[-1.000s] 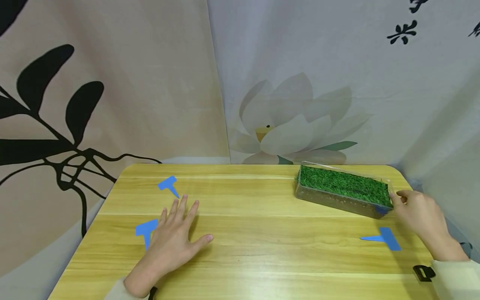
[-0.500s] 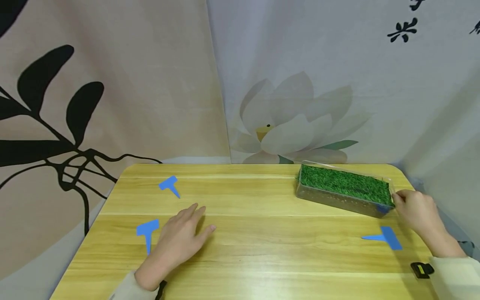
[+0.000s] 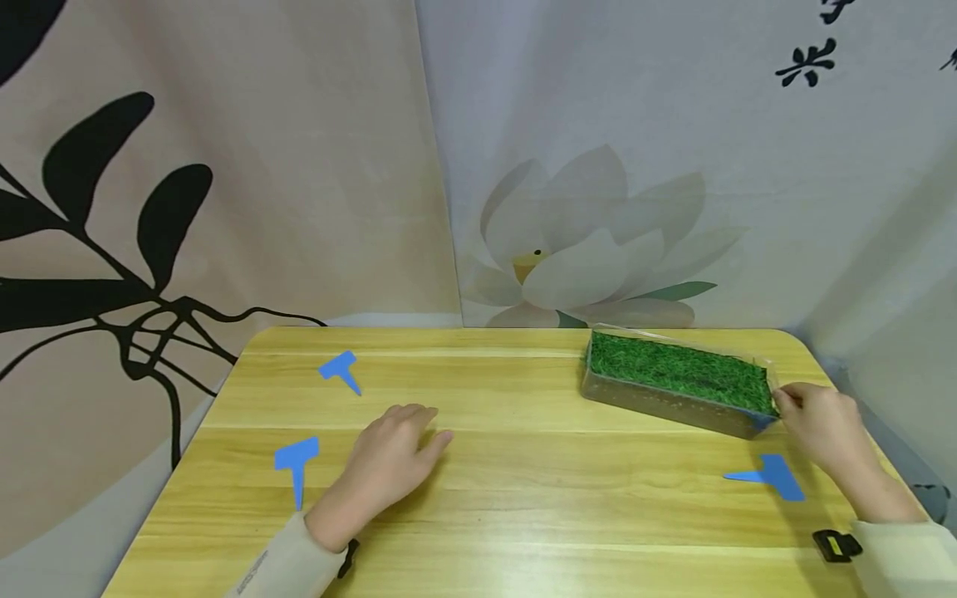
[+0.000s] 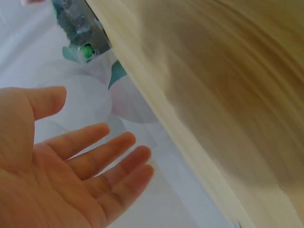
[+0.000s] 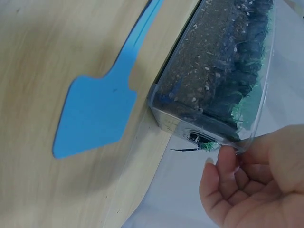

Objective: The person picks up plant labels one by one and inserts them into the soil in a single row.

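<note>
A clear plastic planter box (image 3: pixel 673 407) with green artificial-looking grass (image 3: pixel 676 372) stands at the table's far right. My right hand (image 3: pixel 822 423) pinches its right end; in the right wrist view, thumb and fingers (image 5: pixel 228 159) hold the rim, with soil-like filling (image 5: pixel 199 71) behind the clear wall. Just in front of the box lies a blue T-shaped plant label (image 3: pixel 780 477). My left hand (image 3: pixel 392 453) is over the table's left-centre, fingers loosely extended, holding nothing. Two more blue plant labels, a far one (image 3: pixel 340 367) and a near one (image 3: pixel 296 457), lie to its left.
The light wooden table (image 3: pixel 523 498) ends at a curtain (image 3: pixel 336 166) printed with plants and a pale flower. Bands with a black buckle (image 3: pixel 837 546) sit by the right cuff.
The left hand moves rightward, its spread fingers drawing in and bending downward. The planter box shifts slightly left, with the right hand still on its end. The labels stay put.
</note>
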`<state>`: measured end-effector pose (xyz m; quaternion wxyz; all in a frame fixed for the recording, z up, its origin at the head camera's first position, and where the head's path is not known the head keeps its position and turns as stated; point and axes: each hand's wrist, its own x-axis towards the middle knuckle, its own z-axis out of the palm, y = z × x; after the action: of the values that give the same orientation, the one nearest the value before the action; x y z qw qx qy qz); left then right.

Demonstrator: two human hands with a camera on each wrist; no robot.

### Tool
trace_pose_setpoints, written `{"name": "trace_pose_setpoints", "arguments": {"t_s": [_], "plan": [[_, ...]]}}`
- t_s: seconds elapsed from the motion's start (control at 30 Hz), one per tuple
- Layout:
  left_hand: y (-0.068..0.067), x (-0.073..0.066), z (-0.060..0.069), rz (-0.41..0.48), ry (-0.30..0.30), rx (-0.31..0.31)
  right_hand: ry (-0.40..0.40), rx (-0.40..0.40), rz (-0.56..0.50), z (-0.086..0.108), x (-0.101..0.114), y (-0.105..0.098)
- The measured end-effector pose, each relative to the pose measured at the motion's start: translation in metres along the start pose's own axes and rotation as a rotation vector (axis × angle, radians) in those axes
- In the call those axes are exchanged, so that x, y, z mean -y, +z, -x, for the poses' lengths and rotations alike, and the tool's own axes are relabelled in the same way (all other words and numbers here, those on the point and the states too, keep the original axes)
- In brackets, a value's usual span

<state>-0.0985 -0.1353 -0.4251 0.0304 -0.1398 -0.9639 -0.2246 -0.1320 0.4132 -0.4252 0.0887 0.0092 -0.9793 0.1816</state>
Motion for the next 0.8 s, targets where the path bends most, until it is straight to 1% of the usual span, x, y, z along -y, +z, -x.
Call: {"name": "trace_pose_setpoints", "arguments": {"t_s": [0.17,0.33,0.4,0.53,0.57,0.63,0.8], "plan": [[0.008,-0.008,-0.009,0.095,-0.018,-0.003,-0.034,-0.019,-0.008,0.002,0.005,0.004],[0.015,-0.016,-0.016,0.174,0.011,-0.006,-0.048,-0.012,-0.044,0.003,0.012,0.008],[0.017,-0.018,-0.019,0.242,0.01,-0.002,-0.047,-0.005,-0.053,0.003,0.014,0.009],[0.018,-0.019,-0.025,0.389,-0.001,0.03,-0.054,0.003,-0.065,0.003,0.02,0.01],[0.018,-0.019,-0.027,0.419,-0.012,0.041,-0.054,0.006,-0.066,0.003,0.021,0.01],[0.018,-0.021,-0.03,0.443,-0.016,0.055,-0.058,0.01,-0.069,0.003,0.023,0.01],[0.02,-0.026,-0.04,0.482,-0.035,0.065,-0.072,-0.005,-0.07,0.003,0.026,0.012]]}}
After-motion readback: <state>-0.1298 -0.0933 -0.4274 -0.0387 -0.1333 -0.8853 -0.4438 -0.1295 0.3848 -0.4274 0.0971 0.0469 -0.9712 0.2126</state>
